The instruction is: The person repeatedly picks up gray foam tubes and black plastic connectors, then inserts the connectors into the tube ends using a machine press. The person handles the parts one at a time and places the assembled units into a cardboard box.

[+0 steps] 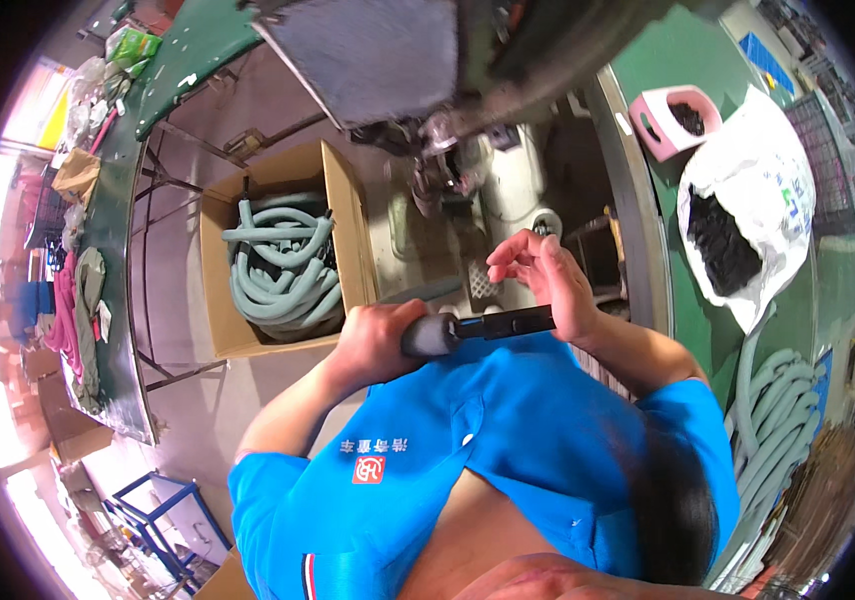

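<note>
My left hand (380, 338) is closed around a grey foam-covered tube (430, 337), held level in front of my chest. From the tube's end a flat black piece (513, 323) sticks out to the right. Its far end meets the base of my right palm. My right hand (553, 280) is open, with its fingers raised, slightly bent and not wrapped around anything. Whether the palm presses on the black piece or only touches it, I cannot tell.
A cardboard box (356, 235) of coiled grey-green foam tubes (283, 300) stands to the left. On the right-hand green bench (668, 60) are a pink container (653, 105), a white sack (748, 170) of black pieces and more foam tubes (778, 410). A machine (368, 60) stands ahead.
</note>
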The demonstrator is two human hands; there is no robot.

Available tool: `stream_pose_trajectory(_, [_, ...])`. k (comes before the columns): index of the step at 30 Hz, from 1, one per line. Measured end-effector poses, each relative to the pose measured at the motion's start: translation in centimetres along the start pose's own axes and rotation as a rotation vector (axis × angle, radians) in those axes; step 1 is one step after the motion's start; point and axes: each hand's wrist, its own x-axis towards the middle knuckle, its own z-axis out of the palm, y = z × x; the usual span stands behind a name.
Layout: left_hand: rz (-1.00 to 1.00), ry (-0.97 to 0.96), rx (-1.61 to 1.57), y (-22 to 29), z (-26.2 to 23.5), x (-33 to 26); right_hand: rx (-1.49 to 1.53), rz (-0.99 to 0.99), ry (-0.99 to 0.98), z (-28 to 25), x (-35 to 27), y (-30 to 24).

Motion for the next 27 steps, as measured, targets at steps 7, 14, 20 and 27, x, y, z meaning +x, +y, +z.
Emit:
stream_pose_trajectory(7, [0.06, -0.223, 0.099, 5.0, 1.7, 2.0, 0.042, 0.275, 0.088, 0.1, -5.2, 0.3])
stream_pose_trajectory(14, [0.125, -0.284, 0.101, 6.6, 4.3, 4.0, -0.005, 0.119, 0.191, 0.4, -6.4, 2.0])
stream_pose_trajectory(20, [0.088, -0.214, 0.17, 7.1, 5.7, 6.3, 0.1, 0.055, 0.278, -1.6, -5.2, 2.5])
stream_pose_trajectory(27, [-0.468, 0.748, -1.263, 0.4, 3.8, 5.0, -0.63, -0.243, 1.204, -10.2, -6.9, 5.9])
